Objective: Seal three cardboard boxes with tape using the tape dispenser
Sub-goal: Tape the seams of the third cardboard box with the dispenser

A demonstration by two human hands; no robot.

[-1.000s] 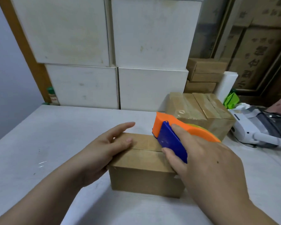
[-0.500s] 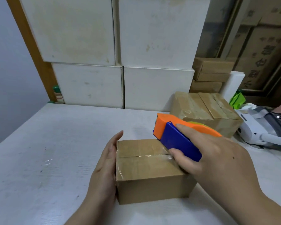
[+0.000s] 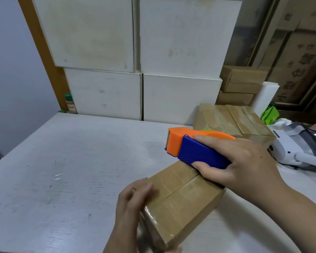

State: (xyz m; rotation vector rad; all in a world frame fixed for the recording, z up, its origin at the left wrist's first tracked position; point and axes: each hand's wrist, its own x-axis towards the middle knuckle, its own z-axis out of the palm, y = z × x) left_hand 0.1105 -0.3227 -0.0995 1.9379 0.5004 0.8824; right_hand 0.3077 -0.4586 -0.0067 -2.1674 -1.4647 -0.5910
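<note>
One dispenser [image 3: 199, 152] between right fingers [image 3: 208, 138], by box [image 3: 186, 198]

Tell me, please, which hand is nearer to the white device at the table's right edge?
Right. The right hand, gripping the tape dispenser, is just left of the white device; the left hand is farther away, holding the near-left end of the box.
</note>
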